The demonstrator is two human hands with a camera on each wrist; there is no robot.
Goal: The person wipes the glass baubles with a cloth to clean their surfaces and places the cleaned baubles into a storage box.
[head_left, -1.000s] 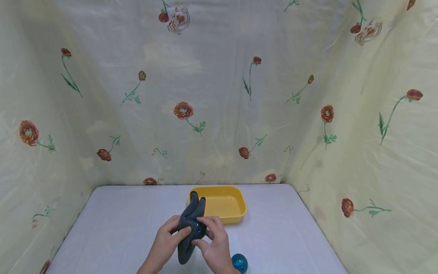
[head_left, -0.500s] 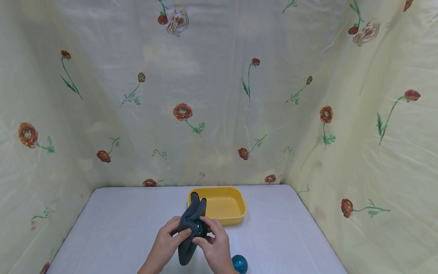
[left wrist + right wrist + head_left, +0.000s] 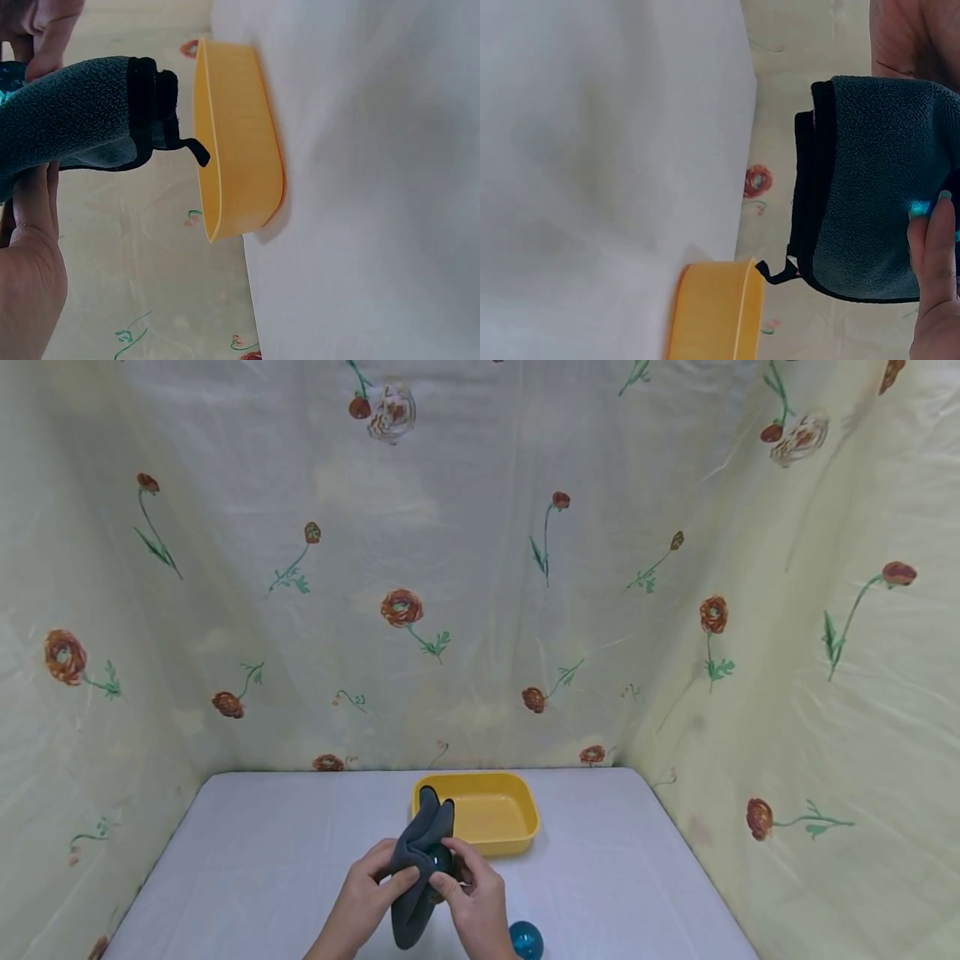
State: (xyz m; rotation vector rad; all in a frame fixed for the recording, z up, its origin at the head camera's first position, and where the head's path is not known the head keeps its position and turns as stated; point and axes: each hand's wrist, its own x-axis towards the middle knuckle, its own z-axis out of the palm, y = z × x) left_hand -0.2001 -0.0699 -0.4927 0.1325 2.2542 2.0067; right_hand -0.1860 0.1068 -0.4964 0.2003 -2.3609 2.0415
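Altogether two hands, one cloth, two balls

fuzzy dark grey cloth is folded over in midair, black edging and all, and a shiny teal ball sits snug against it

Soft light around us, glint on the glossy dark teal ball, faint shadow beside the yellow rectangular plastic tub, dimmer wrist views
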